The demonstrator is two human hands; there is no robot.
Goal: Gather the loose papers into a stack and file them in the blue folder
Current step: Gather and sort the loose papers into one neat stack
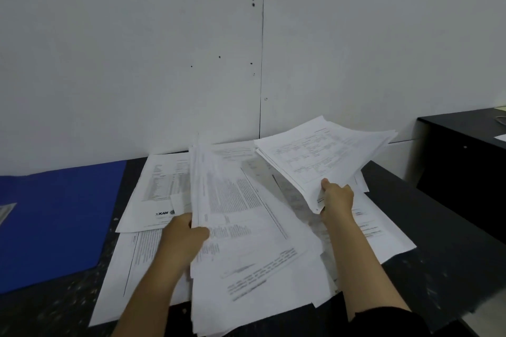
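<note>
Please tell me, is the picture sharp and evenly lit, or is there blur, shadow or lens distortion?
Head view: the light is soft and dim, without glare; the text on the loose papers near the bottom edge is smeared by blur; the bundle in the right hand casts a faint shadow on the sheets beneath; the wall seam bows slightly, a wide-angle effect.

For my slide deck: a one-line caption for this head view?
Both hands lift bundles of papers, left hand, right hand, beside the blue folder.
</note>
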